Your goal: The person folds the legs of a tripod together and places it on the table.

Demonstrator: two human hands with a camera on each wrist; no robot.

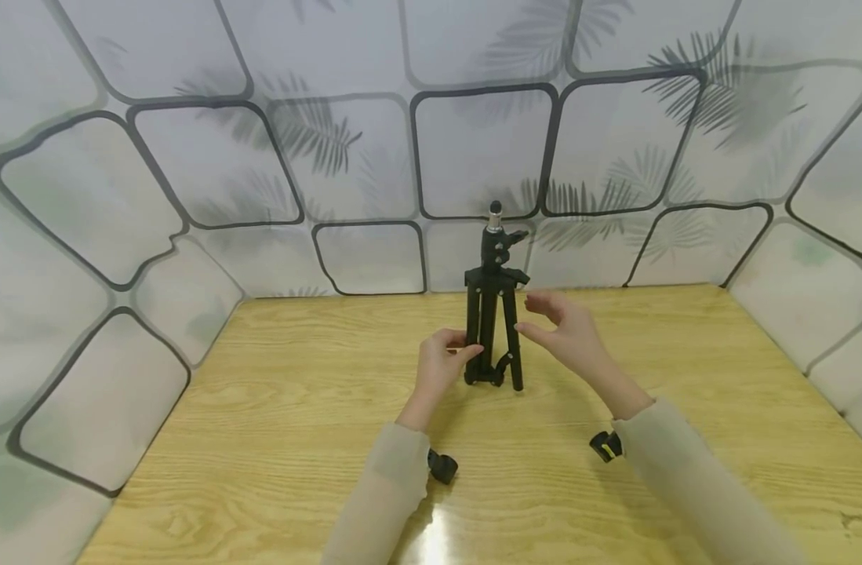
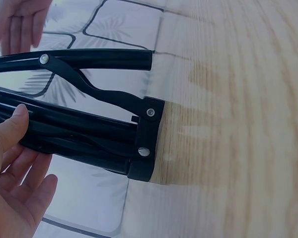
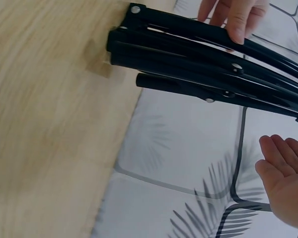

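A black tripod [image 1: 488,314] stands upright on the table, its legs mostly folded together. The right-hand leg [image 1: 512,333] is swung slightly outward, with a hinged brace [image 2: 82,82] linking it to the bottom bracket [image 2: 148,141]. My left hand [image 1: 441,361] grips the left-hand leg low down, thumb in front and fingers behind. Beside the outward leg, my right hand [image 1: 565,333] is held with fingers extended and parted from the thumb, whose tip is right at the leg. A short silver post [image 1: 495,218] with a black cap tops the tripod, above a side knob [image 1: 517,236].
The wooden table [image 1: 296,439] meets a patterned cloth wall [image 1: 360,173] close behind the tripod. Similar cloth rises along both sides. Small black wrist devices [image 1: 442,468] show below each sleeve cuff.
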